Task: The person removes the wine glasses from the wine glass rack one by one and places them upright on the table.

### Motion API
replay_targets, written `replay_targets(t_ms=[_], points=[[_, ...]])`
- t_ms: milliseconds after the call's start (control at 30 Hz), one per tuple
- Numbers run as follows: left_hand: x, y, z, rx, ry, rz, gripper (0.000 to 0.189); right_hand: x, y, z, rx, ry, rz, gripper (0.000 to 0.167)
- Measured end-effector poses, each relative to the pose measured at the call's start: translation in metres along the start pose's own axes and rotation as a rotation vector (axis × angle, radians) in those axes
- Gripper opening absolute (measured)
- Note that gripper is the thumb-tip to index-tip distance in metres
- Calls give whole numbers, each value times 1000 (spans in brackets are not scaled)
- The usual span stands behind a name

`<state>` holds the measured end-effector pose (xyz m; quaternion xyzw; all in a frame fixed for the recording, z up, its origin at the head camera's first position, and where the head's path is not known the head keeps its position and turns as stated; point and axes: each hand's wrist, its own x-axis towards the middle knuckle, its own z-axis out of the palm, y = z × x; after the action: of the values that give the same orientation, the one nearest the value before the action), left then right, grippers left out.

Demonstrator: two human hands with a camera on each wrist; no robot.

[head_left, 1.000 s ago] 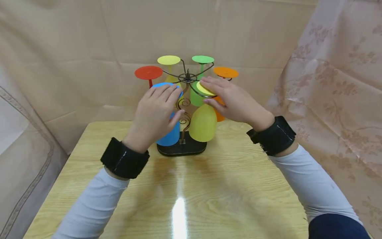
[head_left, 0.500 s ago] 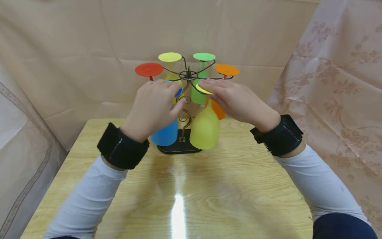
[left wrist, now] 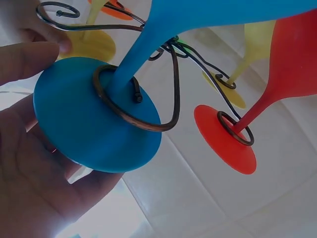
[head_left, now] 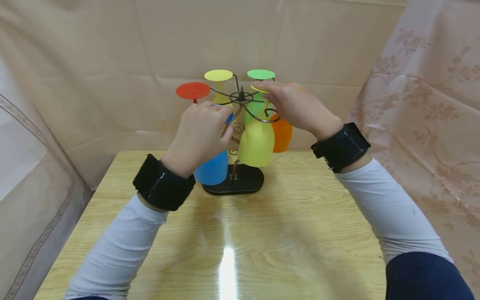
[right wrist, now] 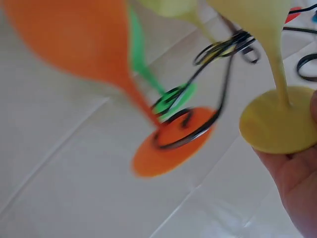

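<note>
My left hand (head_left: 200, 133) grips the round foot of an upside-down blue goblet (head_left: 213, 170). In the left wrist view that blue foot (left wrist: 69, 116) sits with its stem inside a curled wire hook (left wrist: 148, 124). My right hand (head_left: 303, 106) pinches the foot of a yellow goblet (head_left: 256, 143), also bowl-down. Seen from the right wrist, this yellow foot (right wrist: 277, 124) is apart from the wire, and a bare hook (right wrist: 304, 69) curls nearby. Both hands are at the front arms of a dark metal goblet rack (head_left: 241, 97).
Red (head_left: 193, 90), rear yellow (head_left: 218, 75), green (head_left: 260, 74) and orange (head_left: 282, 135) goblets hang upside down around the rack. Its black oval base (head_left: 249, 179) stands on a wooden table (head_left: 285, 233). Beige cloth (head_left: 168, 41) hangs behind, patterned cloth (head_left: 423, 108) at the right.
My right hand has risen with the yellow goblet, which has come off its hook. The left fingers, earlier flatter over the blue foot, now curl round it.
</note>
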<state>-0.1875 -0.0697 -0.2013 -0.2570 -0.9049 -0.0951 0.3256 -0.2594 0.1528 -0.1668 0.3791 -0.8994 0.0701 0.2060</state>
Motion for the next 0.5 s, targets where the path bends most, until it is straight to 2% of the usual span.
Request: replay_targets(t_ms=[133, 233, 300, 333, 400, 467, 500], points=[[4, 1, -2, -7, -39, -14, 21, -19, 15, 0, -23, 134, 61, 38], [8, -1, -9, -46, -138, -49, 27, -43, 17, 2, -47, 307, 111, 37], [6, -3, -16, -74, -175, -47, 31, -63, 14, 7, -37, 437, 158, 37], [3, -4, -20, -91, -169, -32, 33, -73, 11, 10, -29, 499, 193, 37], [-9, -4, -26, -133, -116, 28, 35, -95, 5, 19, 26, 607, 288, 36], [-28, -3, -29, -173, -24, 133, 33, -116, -2, 31, 130, 670, 430, 34], [-39, -1, -30, -217, 2, 182, 33, -126, -5, 39, 195, 695, 514, 32]])
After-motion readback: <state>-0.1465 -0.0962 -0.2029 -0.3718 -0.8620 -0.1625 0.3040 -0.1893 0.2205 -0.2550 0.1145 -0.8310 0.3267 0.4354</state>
